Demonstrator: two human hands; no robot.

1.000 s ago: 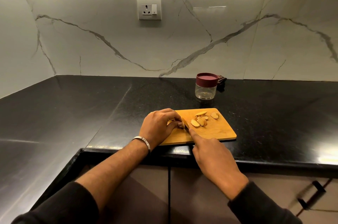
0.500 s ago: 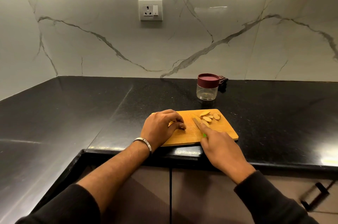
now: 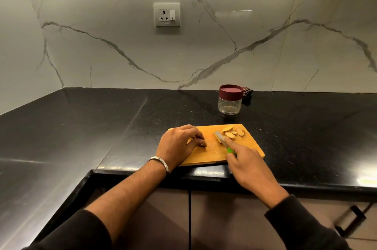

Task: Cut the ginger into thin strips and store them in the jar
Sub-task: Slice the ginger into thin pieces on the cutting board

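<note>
The right hand (image 3: 247, 161), gripping the knife (image 3: 221, 139), has just swept its blade away from the left hand (image 3: 179, 143), which curls over the uncut ginger (image 3: 191, 138), to the slices (image 3: 232, 132) beyond its fingertips, gathering them; the lidded jar (image 3: 230, 99) waits farther off.
</note>
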